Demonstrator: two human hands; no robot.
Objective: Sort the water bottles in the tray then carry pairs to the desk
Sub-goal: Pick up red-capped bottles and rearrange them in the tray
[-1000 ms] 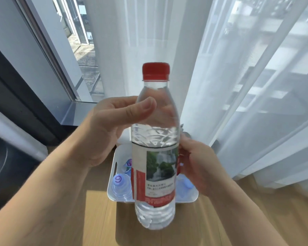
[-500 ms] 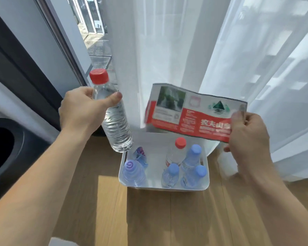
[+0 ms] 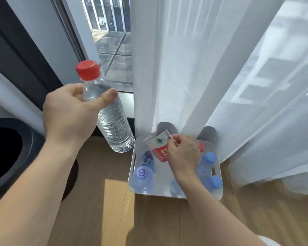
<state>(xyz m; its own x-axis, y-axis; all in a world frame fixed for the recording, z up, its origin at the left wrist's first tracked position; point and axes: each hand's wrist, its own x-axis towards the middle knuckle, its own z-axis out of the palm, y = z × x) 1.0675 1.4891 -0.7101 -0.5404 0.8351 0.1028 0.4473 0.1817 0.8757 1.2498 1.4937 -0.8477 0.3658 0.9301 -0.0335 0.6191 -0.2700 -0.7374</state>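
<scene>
My left hand [image 3: 69,116] grips a clear, label-free water bottle [image 3: 112,123] with a red cap, held tilted above the floor left of the tray. My right hand [image 3: 183,155] reaches down over the white tray [image 3: 160,189] and pinches the peeled red-and-white label [image 3: 158,148]. In the tray stand a purple-capped bottle [image 3: 143,176], blue-capped bottles [image 3: 209,158] on the right, and a crumpled purple label [image 3: 148,157]. A red cap [image 3: 201,146] peeks out behind my right hand.
A black round bin [image 3: 11,157] sits at the left on the wooden floor [image 3: 105,219]. White sheer curtains [image 3: 220,77] hang right behind the tray. A window frame [image 3: 68,32] rises at the upper left.
The label came off the bottle. My left hand now holds the bare bottle alone at the left, and my right hand has lowered the label from chest height down into the tray.
</scene>
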